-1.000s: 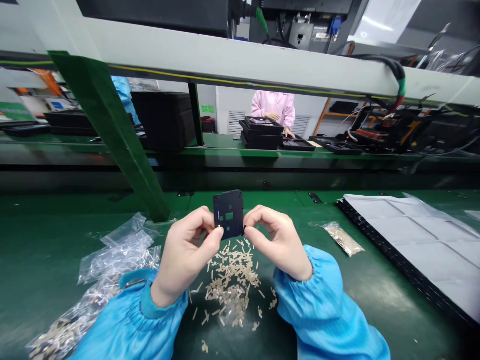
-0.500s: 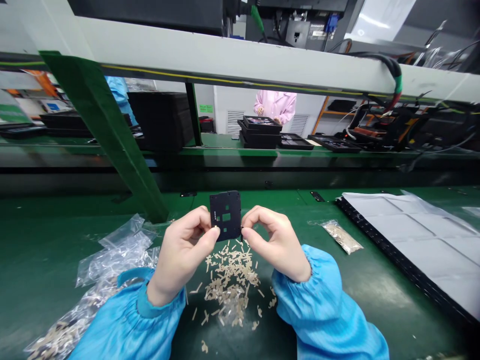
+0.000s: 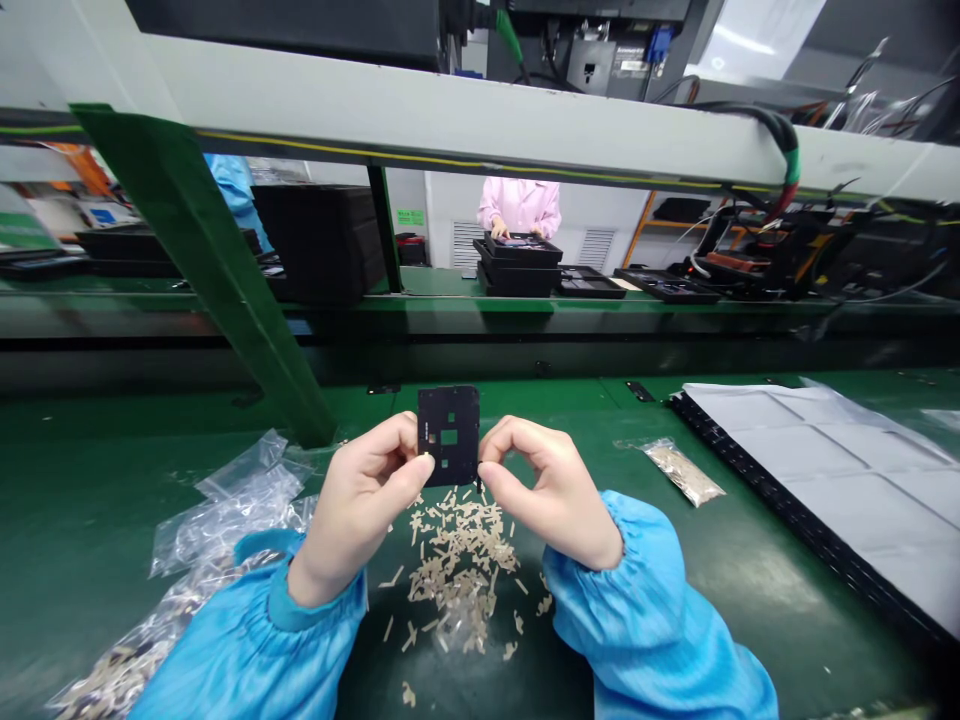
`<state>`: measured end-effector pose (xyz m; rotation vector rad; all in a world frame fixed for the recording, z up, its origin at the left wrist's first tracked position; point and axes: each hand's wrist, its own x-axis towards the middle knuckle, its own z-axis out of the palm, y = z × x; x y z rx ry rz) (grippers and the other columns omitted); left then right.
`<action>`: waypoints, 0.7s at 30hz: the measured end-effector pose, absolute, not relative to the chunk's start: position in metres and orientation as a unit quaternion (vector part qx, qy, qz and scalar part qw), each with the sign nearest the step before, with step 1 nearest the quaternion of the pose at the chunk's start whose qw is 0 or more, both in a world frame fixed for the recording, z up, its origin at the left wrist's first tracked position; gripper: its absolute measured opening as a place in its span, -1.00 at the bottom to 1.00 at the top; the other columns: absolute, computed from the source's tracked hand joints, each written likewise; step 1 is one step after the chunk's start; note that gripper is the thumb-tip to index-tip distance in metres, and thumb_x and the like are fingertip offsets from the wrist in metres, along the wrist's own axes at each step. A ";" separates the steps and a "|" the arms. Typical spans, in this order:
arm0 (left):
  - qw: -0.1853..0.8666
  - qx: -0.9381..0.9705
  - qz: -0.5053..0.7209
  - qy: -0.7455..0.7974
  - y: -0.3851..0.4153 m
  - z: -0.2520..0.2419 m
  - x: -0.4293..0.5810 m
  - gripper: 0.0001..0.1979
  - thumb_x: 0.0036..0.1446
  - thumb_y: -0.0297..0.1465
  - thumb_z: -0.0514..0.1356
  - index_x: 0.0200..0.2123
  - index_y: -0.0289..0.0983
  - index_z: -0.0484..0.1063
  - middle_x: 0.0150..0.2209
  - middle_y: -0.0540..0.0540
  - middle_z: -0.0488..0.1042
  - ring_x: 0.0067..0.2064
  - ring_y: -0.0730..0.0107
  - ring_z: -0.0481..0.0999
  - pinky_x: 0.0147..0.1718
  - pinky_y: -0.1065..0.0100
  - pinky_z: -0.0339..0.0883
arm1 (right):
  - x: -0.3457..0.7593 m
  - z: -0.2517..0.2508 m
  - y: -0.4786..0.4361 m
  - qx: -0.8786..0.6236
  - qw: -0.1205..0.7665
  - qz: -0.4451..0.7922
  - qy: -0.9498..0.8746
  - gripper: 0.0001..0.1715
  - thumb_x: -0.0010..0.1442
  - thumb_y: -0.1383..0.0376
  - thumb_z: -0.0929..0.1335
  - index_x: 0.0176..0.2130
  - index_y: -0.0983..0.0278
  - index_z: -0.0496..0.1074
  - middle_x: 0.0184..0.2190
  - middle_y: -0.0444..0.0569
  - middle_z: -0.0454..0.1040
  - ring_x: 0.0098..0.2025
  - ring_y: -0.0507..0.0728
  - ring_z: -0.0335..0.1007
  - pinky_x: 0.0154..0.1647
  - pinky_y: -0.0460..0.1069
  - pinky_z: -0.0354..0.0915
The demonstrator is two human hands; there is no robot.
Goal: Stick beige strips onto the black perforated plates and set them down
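A thin black plate (image 3: pixel 457 410) with several square cut-outs stands upright in front of me, above the green table. My left hand (image 3: pixel 367 495) pinches its left edge between thumb and fingers. At the plate's lower right edge, my right hand (image 3: pixel 544 485) is closed, thumb against forefinger, on a tiny dark strip (image 3: pixel 479 478) that touches or nearly touches the plate. What kind of part the strip is, I cannot make out. Beneath both hands lies a loose heap of small beige pieces (image 3: pixel 465 550), with a clear plastic scrap (image 3: pixel 461 615) among them.
Clear plastic bags (image 3: pixel 232 510), some holding small parts, lie at left. A filled packet (image 3: pixel 684 472) and a black tray with white sheeting (image 3: pixel 832 460) are at right. A green slanted post (image 3: pixel 210 270) rises at left. Across the bench, a person in pink (image 3: pixel 519 205) handles stacked black trays (image 3: pixel 517 275).
The plate and both hands have shifted very slightly left and down in view. My grip looks the same. The person in pink has moved left, hands now over the top tray.
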<state>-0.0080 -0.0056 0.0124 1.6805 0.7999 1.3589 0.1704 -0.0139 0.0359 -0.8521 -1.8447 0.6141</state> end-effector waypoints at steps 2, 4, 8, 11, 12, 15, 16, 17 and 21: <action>0.422 0.657 0.540 0.313 -0.005 0.013 -0.008 -0.86 0.13 -0.36 0.12 -0.46 -0.25 0.30 -0.44 0.01 0.26 -0.39 0.42 0.23 -0.43 0.36 0.10 | 0.170 0.036 -0.015 -0.347 0.486 0.252 -0.761 -0.85 0.03 0.43 0.27 -0.54 0.27 0.24 -0.56 -0.14 0.32 -0.49 0.00 0.24 -0.42 -0.09 0.19; 0.443 0.643 0.544 0.307 -0.004 0.014 -0.007 -0.86 0.10 -0.36 0.14 -0.48 -0.26 0.31 -0.45 0.00 0.27 -0.40 0.43 0.23 -0.44 0.37 0.11 | 0.170 0.037 -0.016 -0.345 0.485 0.253 -0.763 -0.84 0.04 0.42 0.27 -0.54 0.27 0.23 -0.56 -0.14 0.32 -0.49 0.00 0.23 -0.42 -0.09 0.19; 0.494 0.603 0.558 0.285 -0.003 0.019 -0.002 -0.83 0.02 -0.34 0.19 -0.54 -0.29 0.32 -0.49 -0.01 0.28 -0.42 0.43 0.25 -0.45 0.39 0.15 | 0.170 0.040 -0.020 -0.334 0.490 0.260 -0.762 -0.85 0.05 0.42 0.27 -0.53 0.27 0.24 -0.56 -0.15 0.31 -0.49 -0.01 0.23 -0.43 -0.10 0.20; 0.510 0.589 0.565 0.271 -0.001 0.021 0.001 -0.82 -0.03 -0.33 0.22 -0.56 -0.30 0.35 -0.49 -0.03 0.32 -0.43 0.43 0.28 -0.45 0.40 0.18 | 0.169 0.041 -0.023 -0.324 0.493 0.265 -0.762 -0.85 0.05 0.44 0.27 -0.52 0.27 0.24 -0.55 -0.14 0.30 -0.49 -0.01 0.24 -0.43 -0.10 0.20; 0.510 0.588 0.566 0.271 0.000 0.021 0.001 -0.81 -0.05 -0.33 0.23 -0.57 -0.30 0.36 -0.49 -0.04 0.33 -0.43 0.43 0.29 -0.45 0.40 0.19 | 0.169 0.041 -0.024 -0.322 0.494 0.266 -0.763 -0.85 0.05 0.44 0.26 -0.52 0.26 0.23 -0.55 -0.14 0.30 -0.48 -0.01 0.24 -0.42 -0.09 0.21; 0.505 0.590 0.570 0.270 0.001 0.019 -0.001 -0.81 -0.08 -0.32 0.26 -0.57 -0.30 0.39 -0.49 -0.05 0.35 -0.42 0.41 0.32 -0.43 0.39 0.22 | 0.168 0.040 -0.025 -0.317 0.493 0.268 -0.764 -0.85 0.04 0.45 0.26 -0.51 0.26 0.23 -0.55 -0.15 0.30 -0.48 0.00 0.24 -0.42 -0.09 0.21; 0.505 0.591 0.570 0.266 0.002 0.018 -0.001 -0.82 -0.08 -0.32 0.26 -0.57 -0.30 0.40 -0.49 -0.05 0.36 -0.41 0.40 0.33 -0.42 0.39 0.23 | 0.168 0.040 -0.025 -0.316 0.493 0.270 -0.765 -0.85 0.04 0.45 0.27 -0.51 0.26 0.22 -0.54 -0.15 0.30 -0.48 0.00 0.24 -0.42 -0.09 0.21; 0.508 0.593 0.569 0.259 0.002 0.017 -0.002 -0.84 -0.08 -0.32 0.27 -0.56 -0.29 0.42 -0.48 -0.05 0.37 -0.40 0.39 0.34 -0.42 0.39 0.24 | 0.168 0.040 -0.025 -0.314 0.493 0.272 -0.765 -0.85 0.03 0.46 0.27 -0.51 0.26 0.22 -0.54 -0.15 0.30 -0.48 0.00 0.24 -0.43 -0.09 0.21; 0.530 0.590 0.563 0.233 0.004 0.014 -0.003 -0.89 -0.07 -0.35 0.27 -0.49 -0.27 0.47 -0.46 -0.05 0.40 -0.39 0.40 0.36 -0.39 0.39 0.26 | 0.168 0.039 -0.026 -0.309 0.487 0.290 -0.764 -0.84 -0.01 0.48 0.28 -0.52 0.26 0.21 -0.55 -0.16 0.28 -0.49 -0.02 0.22 -0.44 -0.10 0.19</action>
